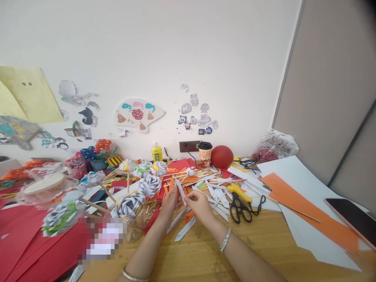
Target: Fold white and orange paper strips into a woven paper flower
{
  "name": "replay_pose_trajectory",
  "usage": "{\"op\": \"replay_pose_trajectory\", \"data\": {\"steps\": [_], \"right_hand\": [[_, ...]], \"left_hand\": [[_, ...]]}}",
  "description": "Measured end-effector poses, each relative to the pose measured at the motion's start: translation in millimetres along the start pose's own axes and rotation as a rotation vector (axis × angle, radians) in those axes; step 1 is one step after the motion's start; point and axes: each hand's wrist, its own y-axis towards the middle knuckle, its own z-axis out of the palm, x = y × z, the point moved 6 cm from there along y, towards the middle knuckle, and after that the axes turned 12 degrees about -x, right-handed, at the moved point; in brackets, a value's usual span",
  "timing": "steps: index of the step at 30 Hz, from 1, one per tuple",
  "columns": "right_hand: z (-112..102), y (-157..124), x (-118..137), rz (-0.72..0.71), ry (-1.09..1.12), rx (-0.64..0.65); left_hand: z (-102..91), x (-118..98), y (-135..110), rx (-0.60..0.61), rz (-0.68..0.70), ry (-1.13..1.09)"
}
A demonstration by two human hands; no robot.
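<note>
Between my two hands is a narrow folded white paper strip point(180, 188), tilted with its top end pointing away from me. My left hand point(169, 201) has its fingers closed round the strip's left side. The fingertips of my right hand point(196, 201) pinch its lower right edge. Just below my hands, more folded white paper strips point(185, 229) and an orange paper piece point(189, 215) lie on the wooden table point(188, 262). To the left of my left hand stand grey-white paper roses point(149, 185), some on wooden sticks.
Black-handled scissors point(240, 209) and a yellow glue gun point(239, 192) lie right of my hands. Farther back stand a lidded paper cup point(205, 156), a red balloon point(222, 156) and a yellow-green bottle point(157, 152). A phone point(354, 219) rests at right; red paper sheets point(23, 235) cover the left.
</note>
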Motion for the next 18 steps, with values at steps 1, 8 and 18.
{"op": "replay_pose_trajectory", "data": {"steps": [1,8,18], "right_hand": [[0.6,-1.0,0.5,0.008,0.007,0.009],[1.5,-4.5,6.0,-0.049,-0.047,-0.011],[5.0,-5.0,5.6,-0.206,-0.246,0.03]], "left_hand": [[0.0,-1.6,-0.9,-0.008,0.022,-0.006],[-4.0,-4.4,-1.4,-0.058,0.046,-0.074],[1.8,0.6,-1.3,0.039,0.071,0.145]]}}
